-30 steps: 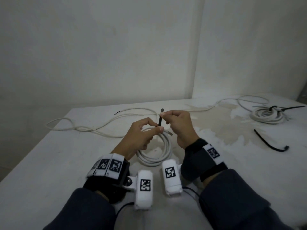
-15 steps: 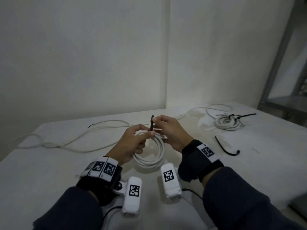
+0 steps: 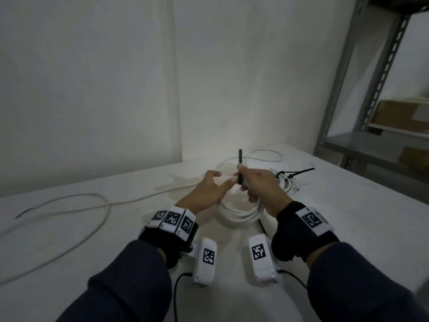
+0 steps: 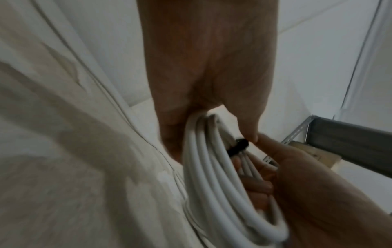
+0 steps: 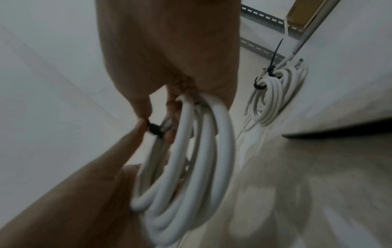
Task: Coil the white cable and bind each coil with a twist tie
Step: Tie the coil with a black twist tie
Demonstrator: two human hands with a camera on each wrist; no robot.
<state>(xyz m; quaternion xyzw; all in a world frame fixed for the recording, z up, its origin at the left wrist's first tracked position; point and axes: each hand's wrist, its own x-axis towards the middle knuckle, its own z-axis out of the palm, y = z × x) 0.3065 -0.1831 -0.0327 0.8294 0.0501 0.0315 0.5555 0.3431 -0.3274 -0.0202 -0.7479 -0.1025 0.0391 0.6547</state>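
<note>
A coil of white cable hangs between my two hands above the table. My right hand pinches a black twist tie that stands upright over the coil, and its lower fingers hook through the loops. The tie wraps the coil strands. My left hand holds the coil's left side; its thumb is raised and its index fingertip touches the tie. Part of the tie is hidden behind the fingers.
A second coil, bound with a black tie, lies on the table behind my right hand. Loose white cable trails across the left of the table. A metal shelf with cardboard boxes stands at the right.
My head has turned right, bringing the shelf into view. My left thumb has come off the tie and the fingers have spread; the right hand keeps the tie upright.
</note>
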